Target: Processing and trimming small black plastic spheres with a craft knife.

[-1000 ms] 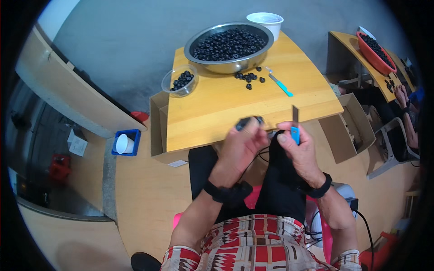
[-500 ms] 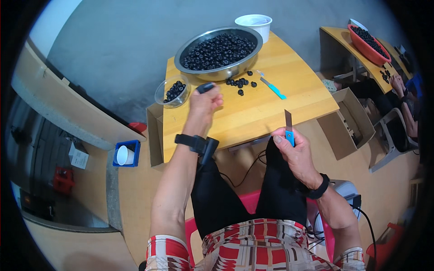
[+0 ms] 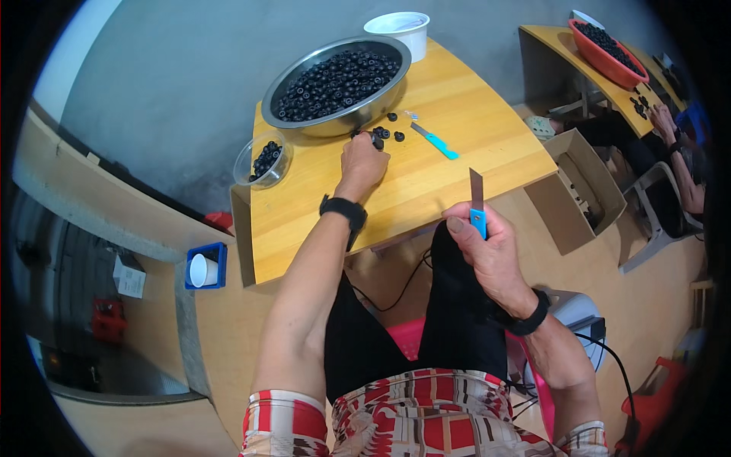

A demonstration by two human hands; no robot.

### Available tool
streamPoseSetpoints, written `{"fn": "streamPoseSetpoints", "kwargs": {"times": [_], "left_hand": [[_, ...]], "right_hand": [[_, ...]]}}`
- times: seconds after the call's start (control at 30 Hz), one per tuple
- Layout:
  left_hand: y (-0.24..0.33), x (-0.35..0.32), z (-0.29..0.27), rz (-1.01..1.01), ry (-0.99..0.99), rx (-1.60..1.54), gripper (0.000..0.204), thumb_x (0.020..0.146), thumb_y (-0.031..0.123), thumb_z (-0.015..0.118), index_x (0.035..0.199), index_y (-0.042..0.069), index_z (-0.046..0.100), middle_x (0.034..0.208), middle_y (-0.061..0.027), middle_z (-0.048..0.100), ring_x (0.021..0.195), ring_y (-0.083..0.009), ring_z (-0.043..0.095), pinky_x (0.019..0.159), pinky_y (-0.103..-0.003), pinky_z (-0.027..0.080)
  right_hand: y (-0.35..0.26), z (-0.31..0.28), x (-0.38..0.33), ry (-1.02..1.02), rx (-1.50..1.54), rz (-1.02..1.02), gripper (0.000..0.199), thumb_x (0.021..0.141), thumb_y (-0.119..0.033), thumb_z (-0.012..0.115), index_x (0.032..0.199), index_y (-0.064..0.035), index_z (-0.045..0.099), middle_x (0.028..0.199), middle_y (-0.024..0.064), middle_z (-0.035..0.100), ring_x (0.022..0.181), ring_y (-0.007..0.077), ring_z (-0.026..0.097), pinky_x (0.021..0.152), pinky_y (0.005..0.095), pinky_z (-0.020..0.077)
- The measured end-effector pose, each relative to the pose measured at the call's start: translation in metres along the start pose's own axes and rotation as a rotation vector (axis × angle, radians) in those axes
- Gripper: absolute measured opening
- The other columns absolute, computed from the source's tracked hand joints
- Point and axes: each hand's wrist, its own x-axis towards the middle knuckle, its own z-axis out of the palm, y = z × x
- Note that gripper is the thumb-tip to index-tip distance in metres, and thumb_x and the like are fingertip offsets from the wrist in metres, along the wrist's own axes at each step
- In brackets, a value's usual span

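My left hand [image 3: 364, 164] reaches over the table to a few loose small black ring-shaped parts [image 3: 399, 136] beside the big metal bowl [image 3: 335, 126]. Its fingers are curled in among these parts, and what lies between them is partly hidden. The bowl is heaped with similar black parts [image 3: 335, 85]. Left of it, a clear plastic tub [image 3: 272, 179] holds a smaller lot of them. In my right hand [image 3: 495, 255], held above my lap, is a knife [image 3: 477, 221] with a blue handle, its short, wide blade pointing up.
A second knife [image 3: 438, 143] with a turquoise handle lies on the wooden table [image 3: 472, 114]. A white bucket [image 3: 411, 34] stands behind the bowl. Cardboard boxes [image 3: 544, 206] flank the table. At right, another person's hands [image 3: 662, 122] work by a red basin [image 3: 609, 65].
My left hand has moved from near the clear tub rightward to the loose parts. A dark piece showed at its fingers before. My right hand keeps hold of the knife, and the view has shifted slightly.
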Motion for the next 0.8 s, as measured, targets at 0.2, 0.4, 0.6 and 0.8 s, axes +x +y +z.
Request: {"fn": "streamPoseSetpoints", "kwargs": {"times": [0.2,0.4,0.6,0.8], "left_hand": [[0.008,-0.064,-0.017,-0.221,-0.566,-1.649,0.018,0.08,0.001,0.054,0.098,0.002,0.052,0.085,-0.0081,0.057,0.07,-0.012,0.055,0.063,-0.025,0.048],[0.008,-0.133,-0.014,-0.216,-0.586,-2.133,0.027,0.078,-0.004,0.056,0.104,0.002,0.049,0.092,-0.0066,0.053,0.072,-0.0118,0.052,0.064,-0.024,0.045],[0.002,-0.158,-0.011,-0.248,-0.591,-2.254,0.025,0.081,0.004,0.058,0.104,0.005,0.05,0.092,-0.0057,0.055,0.078,-0.0121,0.056,0.069,-0.024,0.048],[0.005,-0.163,-0.006,-0.21,-0.618,-2.371,0.026,0.081,0.004,0.058,0.106,0.005,0.05,0.094,-0.0066,0.056,0.081,-0.0128,0.057,0.071,-0.024,0.048]], "right_hand": [[0.018,-0.006,0.007,0.035,-0.147,-0.095,0.019,0.087,-0.019,0.054,0.094,-0.0021,0.057,0.069,-0.0044,0.049,0.064,0.0027,0.042,0.056,0.0182,0.0353],[0.017,-0.004,0.005,0.07,-0.388,-0.218,0.016,0.086,-0.015,0.052,0.095,-0.0021,0.056,0.066,0.0018,0.05,0.06,0.0097,0.046,0.054,0.024,0.0384],[0.019,0.003,0.001,-0.076,-0.93,-0.706,0.02,0.073,-0.003,0.056,0.093,-0.0049,0.055,0.072,0.0121,0.052,0.063,0.0305,0.054,0.054,0.0371,0.0439],[0.019,0.004,-0.002,-0.112,-1.112,-0.808,0.028,0.069,0.0,0.057,0.097,-0.0035,0.056,0.067,0.0114,0.05,0.058,0.0271,0.051,0.05,0.0353,0.0411]]}}
